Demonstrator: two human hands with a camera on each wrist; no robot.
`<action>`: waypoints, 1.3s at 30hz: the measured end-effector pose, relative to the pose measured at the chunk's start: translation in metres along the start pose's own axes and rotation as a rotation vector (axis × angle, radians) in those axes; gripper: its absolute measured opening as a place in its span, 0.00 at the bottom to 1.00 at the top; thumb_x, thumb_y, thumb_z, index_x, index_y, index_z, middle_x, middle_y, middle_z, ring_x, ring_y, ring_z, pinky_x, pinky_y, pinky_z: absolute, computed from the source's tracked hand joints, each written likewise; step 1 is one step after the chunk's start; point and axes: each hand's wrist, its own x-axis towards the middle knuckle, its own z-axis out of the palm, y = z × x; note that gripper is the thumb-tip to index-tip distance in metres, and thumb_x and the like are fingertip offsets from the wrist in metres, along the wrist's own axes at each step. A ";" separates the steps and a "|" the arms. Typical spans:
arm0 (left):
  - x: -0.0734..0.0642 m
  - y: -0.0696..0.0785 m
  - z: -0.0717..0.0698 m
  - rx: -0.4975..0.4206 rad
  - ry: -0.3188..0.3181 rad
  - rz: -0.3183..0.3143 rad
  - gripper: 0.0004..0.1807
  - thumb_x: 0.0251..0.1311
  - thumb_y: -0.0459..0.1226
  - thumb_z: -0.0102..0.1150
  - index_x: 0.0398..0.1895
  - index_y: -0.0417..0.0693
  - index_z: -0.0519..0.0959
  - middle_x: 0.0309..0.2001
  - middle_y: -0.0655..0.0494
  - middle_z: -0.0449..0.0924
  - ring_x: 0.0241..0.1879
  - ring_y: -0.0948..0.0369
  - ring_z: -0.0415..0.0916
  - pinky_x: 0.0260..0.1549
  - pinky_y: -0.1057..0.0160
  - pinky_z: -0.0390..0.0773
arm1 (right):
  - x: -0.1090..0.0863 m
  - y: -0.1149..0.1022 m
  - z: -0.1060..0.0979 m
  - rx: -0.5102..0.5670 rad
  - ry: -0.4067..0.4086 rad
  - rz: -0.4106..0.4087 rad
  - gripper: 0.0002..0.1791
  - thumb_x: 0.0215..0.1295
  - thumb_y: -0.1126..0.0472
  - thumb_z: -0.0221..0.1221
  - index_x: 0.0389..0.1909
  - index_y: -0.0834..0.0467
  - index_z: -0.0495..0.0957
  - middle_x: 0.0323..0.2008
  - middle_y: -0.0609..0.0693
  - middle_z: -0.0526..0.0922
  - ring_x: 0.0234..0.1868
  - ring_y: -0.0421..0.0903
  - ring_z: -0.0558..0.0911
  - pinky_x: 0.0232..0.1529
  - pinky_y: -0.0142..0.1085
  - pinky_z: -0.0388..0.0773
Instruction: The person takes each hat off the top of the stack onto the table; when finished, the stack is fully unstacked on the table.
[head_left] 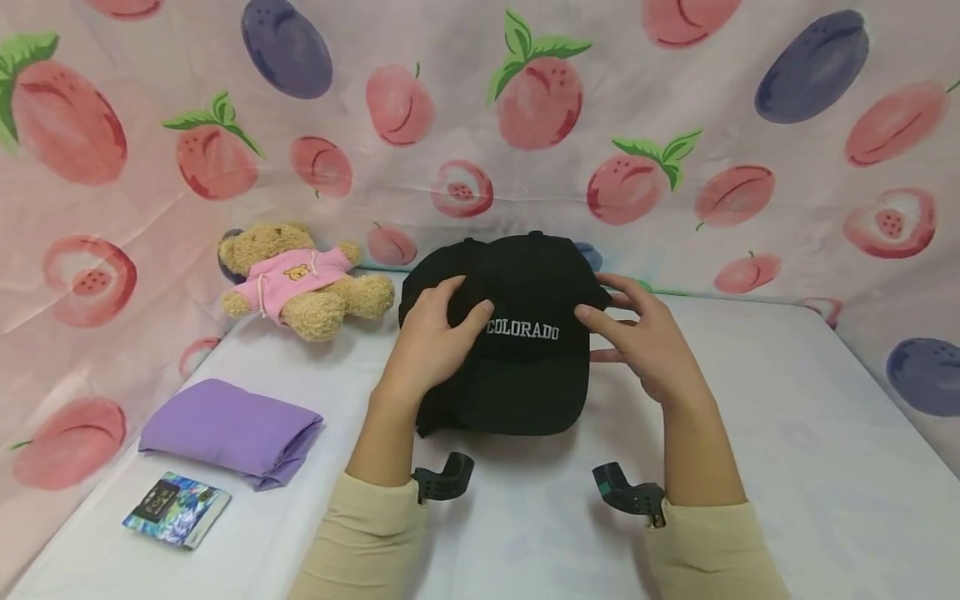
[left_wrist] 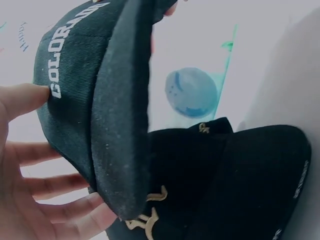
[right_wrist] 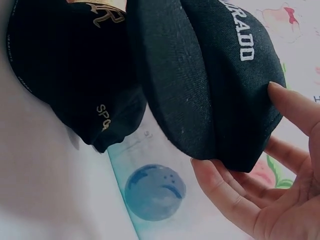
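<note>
Both hands hold a black baseball cap (head_left: 522, 283) with white COLORADO lettering, its brim pointing down toward the wearer. My left hand (head_left: 431, 337) grips its left side; the left wrist view shows the thumb on the front panel and the fingers around the edge. On the opposite side, my right hand (head_left: 637, 337) pinches the cap between thumb and fingers. A second black cap (left_wrist: 260, 175) with gold embroidery lies partly behind the held one. In the right wrist view, small gold letters show on the side of that second cap (right_wrist: 55, 60).
A teddy bear (head_left: 296, 279) in a pink hoodie lies at the back left. Nearer are a folded purple cloth (head_left: 228, 425) and a small colourful packet (head_left: 176, 510). All are on a white-covered table (head_left: 795, 450), with a fruit-print curtain (head_left: 540, 183) behind.
</note>
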 end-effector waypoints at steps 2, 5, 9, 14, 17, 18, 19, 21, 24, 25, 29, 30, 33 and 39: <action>0.001 0.001 0.003 -0.008 0.002 0.011 0.38 0.72 0.58 0.53 0.79 0.53 0.63 0.76 0.48 0.64 0.76 0.50 0.62 0.74 0.42 0.62 | -0.002 -0.001 -0.003 -0.009 0.010 -0.001 0.42 0.71 0.48 0.65 0.81 0.49 0.59 0.77 0.62 0.58 0.67 0.63 0.73 0.45 0.45 0.88; 0.001 0.004 0.008 -0.020 -0.001 0.029 0.38 0.72 0.58 0.53 0.80 0.54 0.62 0.76 0.47 0.63 0.76 0.49 0.62 0.74 0.42 0.63 | -0.004 -0.002 -0.007 -0.018 0.027 0.004 0.41 0.71 0.48 0.65 0.80 0.50 0.60 0.76 0.61 0.59 0.66 0.62 0.74 0.44 0.44 0.88; 0.001 0.006 0.014 -0.036 0.006 0.036 0.37 0.72 0.57 0.52 0.80 0.56 0.62 0.76 0.48 0.63 0.75 0.49 0.62 0.74 0.42 0.63 | -0.006 -0.003 -0.012 -0.021 0.034 0.000 0.41 0.70 0.48 0.65 0.80 0.50 0.60 0.76 0.61 0.59 0.65 0.63 0.75 0.44 0.44 0.88; 0.001 0.007 0.023 -0.051 0.004 0.044 0.37 0.72 0.57 0.52 0.80 0.55 0.62 0.75 0.50 0.65 0.74 0.50 0.63 0.73 0.42 0.63 | -0.010 -0.003 -0.018 -0.023 0.041 -0.001 0.41 0.71 0.49 0.65 0.80 0.51 0.60 0.75 0.62 0.59 0.65 0.64 0.75 0.44 0.43 0.88; 0.001 0.009 0.030 -0.058 0.004 0.050 0.36 0.73 0.57 0.51 0.80 0.55 0.62 0.75 0.49 0.65 0.74 0.50 0.64 0.73 0.41 0.64 | -0.013 -0.003 -0.022 -0.033 0.046 0.001 0.41 0.71 0.49 0.65 0.80 0.51 0.59 0.75 0.63 0.59 0.65 0.64 0.75 0.43 0.43 0.88; 0.001 0.009 0.033 -0.059 0.006 0.052 0.36 0.73 0.57 0.51 0.80 0.55 0.62 0.75 0.49 0.65 0.74 0.49 0.65 0.73 0.41 0.64 | -0.013 -0.003 -0.024 -0.039 0.047 0.002 0.41 0.71 0.49 0.65 0.80 0.51 0.59 0.75 0.63 0.59 0.66 0.64 0.75 0.44 0.43 0.88; 0.001 0.010 0.035 -0.059 0.007 0.053 0.36 0.73 0.56 0.51 0.80 0.55 0.62 0.75 0.49 0.65 0.74 0.49 0.65 0.73 0.41 0.64 | -0.014 -0.003 -0.025 -0.043 0.046 0.003 0.41 0.71 0.49 0.65 0.80 0.51 0.59 0.75 0.63 0.59 0.66 0.65 0.75 0.44 0.44 0.88; 0.001 0.011 0.040 -0.061 0.011 0.058 0.36 0.73 0.56 0.51 0.80 0.55 0.62 0.75 0.48 0.65 0.74 0.49 0.65 0.72 0.40 0.64 | -0.014 -0.002 -0.028 -0.049 0.046 0.007 0.41 0.71 0.49 0.64 0.80 0.51 0.58 0.75 0.63 0.59 0.65 0.65 0.75 0.44 0.44 0.88; 0.002 0.012 0.046 -0.070 0.018 0.062 0.36 0.73 0.56 0.52 0.80 0.54 0.62 0.75 0.47 0.65 0.74 0.48 0.65 0.72 0.40 0.65 | -0.015 -0.001 -0.033 -0.055 0.050 0.013 0.41 0.72 0.49 0.64 0.81 0.51 0.58 0.75 0.63 0.60 0.65 0.64 0.75 0.44 0.44 0.88; 0.002 0.012 0.048 -0.075 0.019 0.064 0.36 0.73 0.56 0.52 0.80 0.54 0.63 0.75 0.47 0.66 0.74 0.48 0.65 0.72 0.41 0.65 | -0.015 0.000 -0.034 -0.053 0.048 0.015 0.41 0.72 0.49 0.64 0.81 0.51 0.58 0.75 0.63 0.60 0.64 0.64 0.75 0.44 0.44 0.88; 0.003 0.012 0.058 -0.100 0.017 0.069 0.36 0.73 0.55 0.52 0.80 0.52 0.63 0.74 0.47 0.66 0.73 0.49 0.66 0.73 0.42 0.65 | -0.017 0.003 -0.039 -0.074 0.052 0.029 0.41 0.72 0.49 0.63 0.81 0.50 0.57 0.76 0.63 0.59 0.66 0.64 0.74 0.44 0.43 0.88; 0.003 0.012 0.061 -0.105 0.014 0.068 0.36 0.73 0.55 0.52 0.80 0.52 0.63 0.74 0.47 0.67 0.73 0.49 0.66 0.73 0.43 0.65 | -0.018 0.003 -0.040 -0.083 0.056 0.034 0.42 0.72 0.49 0.63 0.81 0.50 0.57 0.76 0.63 0.59 0.66 0.65 0.74 0.44 0.43 0.88; 0.005 0.013 0.069 -0.126 0.004 0.071 0.36 0.73 0.55 0.52 0.80 0.52 0.62 0.74 0.46 0.66 0.73 0.48 0.66 0.72 0.42 0.65 | -0.021 0.004 -0.045 -0.111 0.073 0.047 0.42 0.72 0.48 0.63 0.82 0.50 0.56 0.77 0.64 0.57 0.67 0.65 0.73 0.44 0.42 0.88; 0.009 0.013 0.082 -0.160 -0.012 0.060 0.37 0.74 0.55 0.52 0.81 0.54 0.61 0.75 0.45 0.65 0.74 0.46 0.65 0.71 0.40 0.66 | -0.024 0.006 -0.050 -0.139 0.104 0.071 0.43 0.72 0.47 0.63 0.82 0.50 0.55 0.78 0.64 0.55 0.68 0.66 0.72 0.45 0.42 0.88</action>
